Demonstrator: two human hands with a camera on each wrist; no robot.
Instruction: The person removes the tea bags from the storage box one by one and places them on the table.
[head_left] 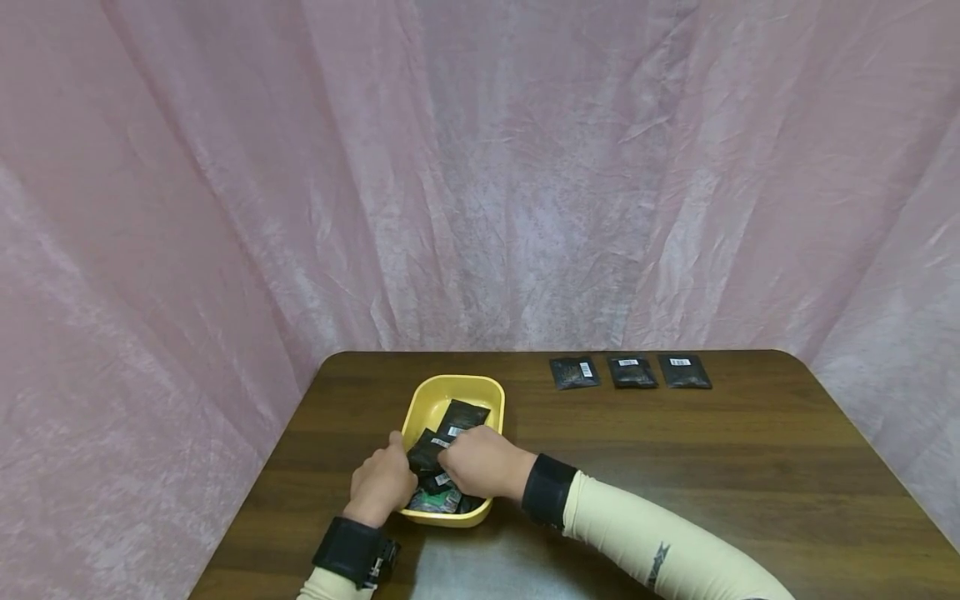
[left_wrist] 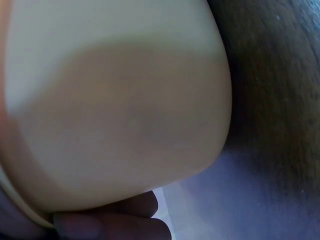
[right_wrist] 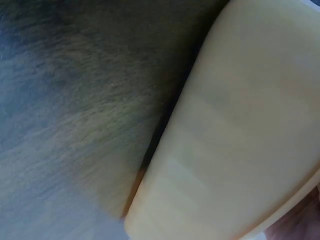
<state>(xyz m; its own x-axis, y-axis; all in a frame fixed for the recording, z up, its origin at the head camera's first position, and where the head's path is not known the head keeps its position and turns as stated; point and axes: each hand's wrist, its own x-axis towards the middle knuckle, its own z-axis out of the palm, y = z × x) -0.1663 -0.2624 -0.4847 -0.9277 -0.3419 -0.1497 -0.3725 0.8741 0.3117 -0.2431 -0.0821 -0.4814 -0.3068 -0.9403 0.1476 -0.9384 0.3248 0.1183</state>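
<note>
A yellow plastic tub (head_left: 491, 392) stands on the wooden table, with several black packets (head_left: 465, 414) with white barcode labels in it and a green-printed packet (head_left: 435, 500) near its front. My left hand (head_left: 381, 483) grips the tub's left rim; in the left wrist view the tub wall (left_wrist: 125, 125) fills most of the picture and its fingers (left_wrist: 135, 220) show past the rim. Inside the tub, my right hand (head_left: 480, 461) has curled fingers at the edge of a black packet (head_left: 427, 451) and pinches it; its fingertips are largely hidden. The tub wall (right_wrist: 235, 125) blocks most of the right wrist view.
Three black packets lie in a row along the table's back edge: a left one (head_left: 575, 372), a middle one (head_left: 632, 372) and a right one (head_left: 685, 372). The brown table (head_left: 675, 483) extends to the right of the tub. Pink curtains (head_left: 525, 208) hang behind it.
</note>
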